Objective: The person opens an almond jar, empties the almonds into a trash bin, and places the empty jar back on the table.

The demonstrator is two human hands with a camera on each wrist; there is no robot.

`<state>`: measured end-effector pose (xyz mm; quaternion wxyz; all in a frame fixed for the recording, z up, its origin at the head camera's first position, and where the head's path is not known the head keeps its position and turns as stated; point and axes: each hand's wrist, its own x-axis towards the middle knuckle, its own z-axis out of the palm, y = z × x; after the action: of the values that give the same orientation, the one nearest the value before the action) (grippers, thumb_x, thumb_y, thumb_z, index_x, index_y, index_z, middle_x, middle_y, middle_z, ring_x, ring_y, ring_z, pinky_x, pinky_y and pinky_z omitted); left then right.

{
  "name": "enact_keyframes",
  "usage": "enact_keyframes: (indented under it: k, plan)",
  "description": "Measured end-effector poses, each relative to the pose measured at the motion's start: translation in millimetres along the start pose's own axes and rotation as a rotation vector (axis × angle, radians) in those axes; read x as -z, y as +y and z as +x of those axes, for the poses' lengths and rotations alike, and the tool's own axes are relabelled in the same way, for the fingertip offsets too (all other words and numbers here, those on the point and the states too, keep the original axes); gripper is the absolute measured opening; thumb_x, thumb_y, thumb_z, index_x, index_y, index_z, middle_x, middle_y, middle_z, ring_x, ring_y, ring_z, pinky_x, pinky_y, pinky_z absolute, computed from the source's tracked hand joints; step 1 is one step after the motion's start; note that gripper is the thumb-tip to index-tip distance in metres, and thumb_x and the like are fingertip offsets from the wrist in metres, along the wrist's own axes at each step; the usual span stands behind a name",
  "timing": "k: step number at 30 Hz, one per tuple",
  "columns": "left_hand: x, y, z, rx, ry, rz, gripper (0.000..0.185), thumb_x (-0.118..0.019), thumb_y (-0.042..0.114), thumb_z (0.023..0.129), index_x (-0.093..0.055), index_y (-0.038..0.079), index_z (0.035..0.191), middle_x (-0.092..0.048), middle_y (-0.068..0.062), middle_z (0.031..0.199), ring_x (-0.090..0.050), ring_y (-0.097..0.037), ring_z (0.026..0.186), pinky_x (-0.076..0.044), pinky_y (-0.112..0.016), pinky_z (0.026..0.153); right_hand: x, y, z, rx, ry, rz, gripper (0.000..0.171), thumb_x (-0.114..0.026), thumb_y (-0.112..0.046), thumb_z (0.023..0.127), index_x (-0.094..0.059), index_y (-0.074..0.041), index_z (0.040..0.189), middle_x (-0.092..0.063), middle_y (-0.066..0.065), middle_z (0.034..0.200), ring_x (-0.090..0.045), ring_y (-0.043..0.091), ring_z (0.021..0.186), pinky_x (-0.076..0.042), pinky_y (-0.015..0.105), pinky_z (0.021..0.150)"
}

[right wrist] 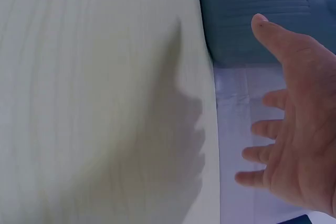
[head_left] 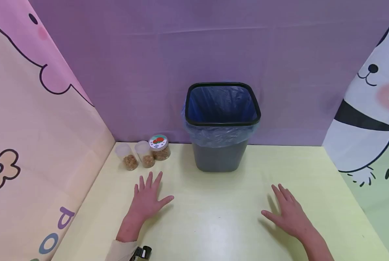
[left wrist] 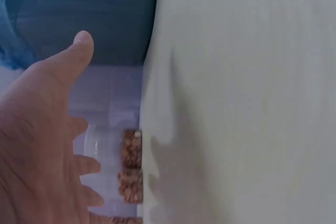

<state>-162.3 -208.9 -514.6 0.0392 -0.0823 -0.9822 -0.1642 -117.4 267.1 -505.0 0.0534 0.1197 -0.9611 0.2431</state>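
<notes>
My left hand (head_left: 146, 203) is held over the left part of the table, palm down with fingers spread, holding nothing. Just beyond its fingertips are three small clear jars: a left jar (head_left: 127, 156), a middle jar (head_left: 145, 154) and a right jar (head_left: 160, 148) with a printed fruit label on its lid. Brown bits fill the lower part of each. Over the right side of the table my right hand (head_left: 291, 214) is spread too, with nothing in it. Both wrist views show the hands casting shadows on the tabletop.
A grey trash bin (head_left: 218, 157) with a black rim and a blue bag liner stands at the back middle of the pale table (head_left: 214, 224). Behind it hangs a purple cloth (head_left: 148, 72). Cartoon-printed cloths flank the table at left (head_left: 34, 145) and right (head_left: 370, 108).
</notes>
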Motion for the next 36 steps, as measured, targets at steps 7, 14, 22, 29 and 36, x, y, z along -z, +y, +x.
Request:
enact_keyframes:
  k: [7,14,22,29,36]
  plan:
    - [10.7,-6.1,-2.9,-0.045,-0.011,-0.085,0.088,-0.052,0.068,0.088,-0.029,0.013,0.153,-0.026,-0.024,0.154,-0.016,-0.054,0.138,-0.016,-0.067,0.107,-5.9,3.2,0.7,0.033,-0.017,0.079,0.084,-0.070,-0.048,0.086,-0.034,-0.001,0.147,-0.033,0.026,0.147,-0.035,0.049,0.129,-0.035,0.064,0.096]
    - [26.4,-26.2,-10.6,-0.037,-0.024,-0.352,0.070,-0.056,0.051,0.095,-0.038,0.008,0.147,-0.039,-0.017,0.148,-0.035,-0.039,0.135,-0.031,-0.057,0.106,-16.8,-5.6,7.7,0.101,0.022,0.127,0.064,-0.067,-0.038,0.092,-0.045,-0.001,0.140,-0.047,0.016,0.141,-0.042,0.037,0.129,-0.036,0.051,0.101]
    - [35.6,-58.9,-21.3,0.001,-0.002,-0.554,0.047,-0.055,0.033,0.100,-0.052,0.001,0.134,-0.052,-0.019,0.136,-0.048,-0.042,0.123,-0.040,-0.056,0.097,-28.2,-19.5,17.7,0.267,0.249,0.252,0.038,-0.076,-0.005,0.082,-0.065,-0.005,0.118,-0.064,0.000,0.117,-0.058,0.021,0.110,-0.031,0.008,0.096]
    - [45.1,-73.1,-14.5,0.061,0.088,-0.599,0.036,-0.057,0.027,0.099,-0.061,-0.001,0.122,-0.066,-0.015,0.114,-0.063,-0.019,0.099,-0.049,-0.028,0.082,-36.8,-30.8,21.7,0.298,0.286,0.273,0.034,-0.077,-0.001,0.078,-0.069,-0.006,0.110,-0.067,-0.001,0.109,-0.060,0.019,0.103,-0.037,0.009,0.090]
    - [65.4,-70.8,-7.3,0.104,0.118,-0.645,0.028,-0.061,0.016,0.097,-0.063,-0.004,0.116,-0.067,-0.019,0.108,-0.063,-0.017,0.091,-0.050,-0.028,0.074,-43.1,-40.5,24.4,0.307,0.251,0.272,0.033,-0.077,-0.002,0.079,-0.069,-0.007,0.110,-0.067,-0.002,0.109,-0.061,0.018,0.100,-0.042,0.013,0.086]
